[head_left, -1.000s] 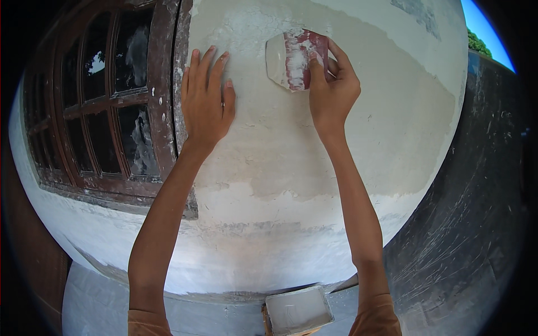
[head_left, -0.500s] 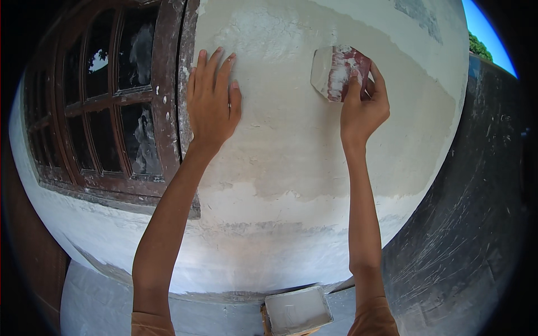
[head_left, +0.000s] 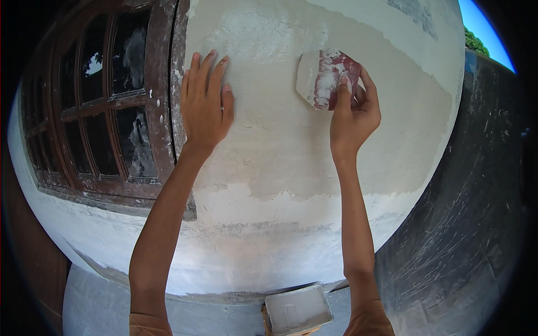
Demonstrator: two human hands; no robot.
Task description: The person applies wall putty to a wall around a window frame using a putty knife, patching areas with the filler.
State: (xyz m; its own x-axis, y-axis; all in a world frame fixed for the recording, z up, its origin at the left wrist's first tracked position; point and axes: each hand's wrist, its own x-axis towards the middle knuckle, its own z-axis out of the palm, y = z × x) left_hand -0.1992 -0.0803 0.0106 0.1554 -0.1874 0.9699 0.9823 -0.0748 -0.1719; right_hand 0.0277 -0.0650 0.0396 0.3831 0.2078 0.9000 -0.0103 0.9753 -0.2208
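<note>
Scraper, dark red and cream with white smears, is up against the patchy pale wall, pinched by the right hand. To its left, beside the brown window, the left hand lies spread against the wall, while a rectangular tub sits near the wall's foot

A brown-framed window stands left, grey floor lies below, and blue sky shows upper right.

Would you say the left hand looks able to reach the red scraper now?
Probably yes: the left hand is empty, and only wall shows between it and the red scraper in the right hand.
</note>
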